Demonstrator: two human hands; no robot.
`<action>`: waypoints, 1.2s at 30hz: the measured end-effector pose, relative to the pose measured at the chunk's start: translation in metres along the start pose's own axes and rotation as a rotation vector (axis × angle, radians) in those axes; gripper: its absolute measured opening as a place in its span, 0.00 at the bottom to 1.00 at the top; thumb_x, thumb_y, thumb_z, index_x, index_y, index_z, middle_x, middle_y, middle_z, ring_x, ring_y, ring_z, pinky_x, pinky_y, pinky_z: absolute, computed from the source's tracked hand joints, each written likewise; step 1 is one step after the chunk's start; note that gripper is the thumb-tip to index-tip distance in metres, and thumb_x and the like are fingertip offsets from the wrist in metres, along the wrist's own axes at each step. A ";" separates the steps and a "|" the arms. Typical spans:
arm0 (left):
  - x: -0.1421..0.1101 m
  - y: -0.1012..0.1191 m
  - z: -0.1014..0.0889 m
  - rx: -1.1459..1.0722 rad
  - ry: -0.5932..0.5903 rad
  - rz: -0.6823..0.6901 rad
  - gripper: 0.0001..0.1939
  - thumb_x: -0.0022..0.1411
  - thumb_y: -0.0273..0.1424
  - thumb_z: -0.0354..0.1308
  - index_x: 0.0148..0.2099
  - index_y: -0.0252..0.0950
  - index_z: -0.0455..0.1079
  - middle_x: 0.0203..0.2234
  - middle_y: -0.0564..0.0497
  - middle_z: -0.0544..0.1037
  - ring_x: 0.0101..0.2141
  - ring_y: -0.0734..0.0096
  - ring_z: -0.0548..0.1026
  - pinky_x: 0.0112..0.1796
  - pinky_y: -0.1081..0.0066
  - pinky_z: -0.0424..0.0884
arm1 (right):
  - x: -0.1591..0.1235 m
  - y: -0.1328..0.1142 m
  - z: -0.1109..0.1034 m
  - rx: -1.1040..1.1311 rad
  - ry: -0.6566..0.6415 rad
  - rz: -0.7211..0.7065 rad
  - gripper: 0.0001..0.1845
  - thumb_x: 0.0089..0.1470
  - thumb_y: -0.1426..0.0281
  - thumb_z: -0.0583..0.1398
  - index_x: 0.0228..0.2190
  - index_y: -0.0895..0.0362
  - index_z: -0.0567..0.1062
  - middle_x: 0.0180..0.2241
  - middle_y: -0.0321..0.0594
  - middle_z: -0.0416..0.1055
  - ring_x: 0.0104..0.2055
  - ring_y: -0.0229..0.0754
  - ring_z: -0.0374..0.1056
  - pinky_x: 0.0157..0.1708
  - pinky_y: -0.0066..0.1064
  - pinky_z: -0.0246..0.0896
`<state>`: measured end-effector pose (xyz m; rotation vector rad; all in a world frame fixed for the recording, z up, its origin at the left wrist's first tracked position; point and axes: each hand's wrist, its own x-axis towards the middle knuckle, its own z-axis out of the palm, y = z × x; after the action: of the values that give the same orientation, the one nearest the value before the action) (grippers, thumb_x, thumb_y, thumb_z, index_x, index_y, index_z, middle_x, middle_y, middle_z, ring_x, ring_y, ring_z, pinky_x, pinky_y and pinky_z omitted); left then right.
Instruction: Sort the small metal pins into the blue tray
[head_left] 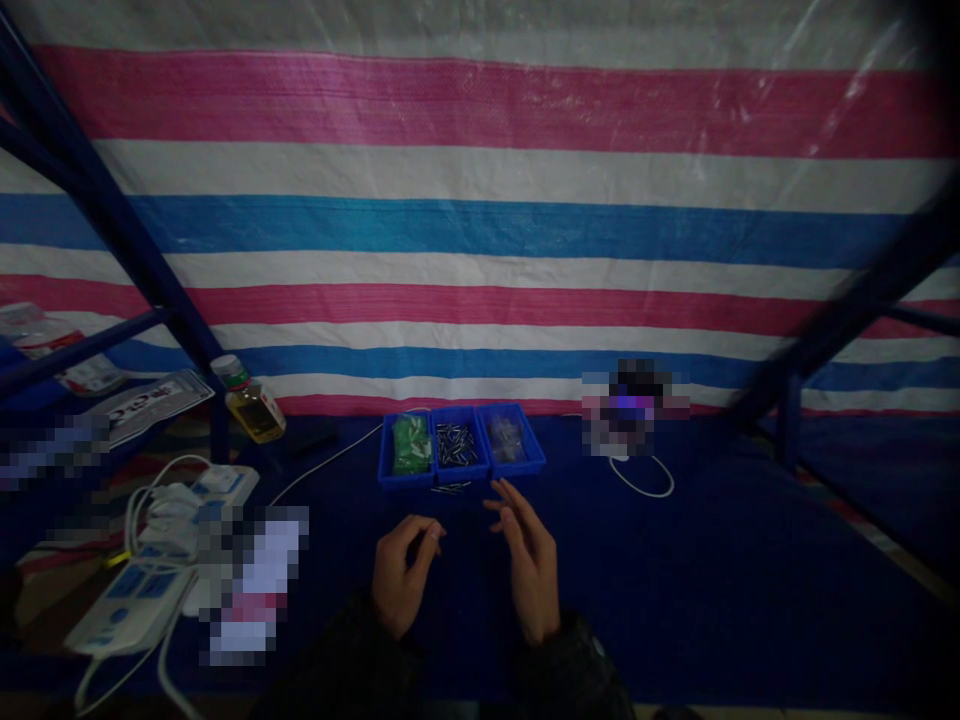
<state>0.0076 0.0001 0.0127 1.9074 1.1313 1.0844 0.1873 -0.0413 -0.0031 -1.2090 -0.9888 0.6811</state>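
My left hand is above the dark blue tabletop, fingers curled in with the thumb against the index finger. Anything in that pinch is too small to make out. To its right my right hand is open, fingers apart and pointing toward the bins. Beyond both hands stand three joined blue bins. The left bin has a green bag in it, the middle bin small dark and silvery metal pins, and the right bin clear plastic pieces. Several loose metal pins lie just in front of the middle bin.
At left lie white power strips with tangled cables and a blurred-out flat item. A bottle of yellow liquid stands by the blue frame post. A blurred-out object with a white cable is at back right. Striped sheeting hangs behind.
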 end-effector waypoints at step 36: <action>-0.002 -0.012 0.002 0.001 0.203 0.027 0.12 0.69 0.35 0.57 0.51 0.38 0.74 0.43 0.45 0.80 0.41 0.61 0.78 0.38 0.67 0.75 | 0.024 0.001 0.028 -0.714 -0.300 -0.458 0.12 0.68 0.74 0.53 0.44 0.54 0.76 0.42 0.44 0.73 0.40 0.42 0.73 0.39 0.29 0.64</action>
<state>0.0044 0.0032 0.0011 1.8500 1.2185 1.3160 0.1729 -0.0075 0.0033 -1.4279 -1.7881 0.1304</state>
